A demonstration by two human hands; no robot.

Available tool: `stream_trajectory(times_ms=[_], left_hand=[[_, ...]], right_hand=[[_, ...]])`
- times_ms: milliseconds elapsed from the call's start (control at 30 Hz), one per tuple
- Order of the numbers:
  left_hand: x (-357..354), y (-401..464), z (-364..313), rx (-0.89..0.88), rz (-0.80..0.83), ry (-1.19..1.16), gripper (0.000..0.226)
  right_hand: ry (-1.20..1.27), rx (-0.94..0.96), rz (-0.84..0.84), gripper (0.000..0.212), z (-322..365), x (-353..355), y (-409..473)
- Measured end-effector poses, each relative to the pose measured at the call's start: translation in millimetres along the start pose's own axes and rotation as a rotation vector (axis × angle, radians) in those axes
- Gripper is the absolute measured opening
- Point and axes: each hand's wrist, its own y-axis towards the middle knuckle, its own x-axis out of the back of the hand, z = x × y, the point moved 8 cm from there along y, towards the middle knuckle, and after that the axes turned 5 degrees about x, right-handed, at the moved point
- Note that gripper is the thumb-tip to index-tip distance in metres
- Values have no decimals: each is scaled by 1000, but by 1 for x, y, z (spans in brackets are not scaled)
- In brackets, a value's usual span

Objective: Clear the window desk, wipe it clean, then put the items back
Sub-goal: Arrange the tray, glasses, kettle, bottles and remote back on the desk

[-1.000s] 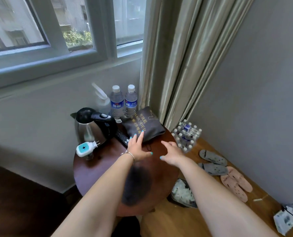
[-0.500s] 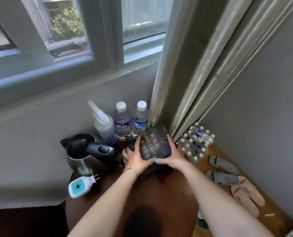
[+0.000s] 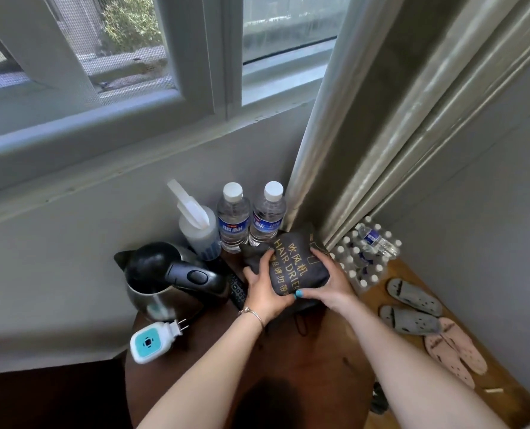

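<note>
Both hands, earlier reaching, now grip the hair-dryer bag (image 3: 297,264): left hand (image 3: 265,292), right hand (image 3: 330,284), beside the kettle (image 3: 167,280).

A second ago both hands hovered open over the table (image 3: 288,376), short of the bag (image 3: 291,264). Now the left hand (image 3: 265,292) and right hand (image 3: 328,286) grip the bag from either side, fingers curled round it at the table's far edge.

both arms extended, left hand (image 3: 265,289) and right hand (image 3: 327,284) gripping.
</note>
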Motion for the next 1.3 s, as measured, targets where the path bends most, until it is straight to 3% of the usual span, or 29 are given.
stream_trajectory(times_ms=[367,800,1300], left_hand=[[-10,-37,-25,-113,-88,-136,104],[-1,-115,-67,-246,-208,-85,95],[61,-254,-62,-276,-434,-85,87]], right_hand=[[74,30,-23,106,11,26,-40],[105,171,-112,100,48,74,-111],[-7,447,-3,97,140,61,-210]])
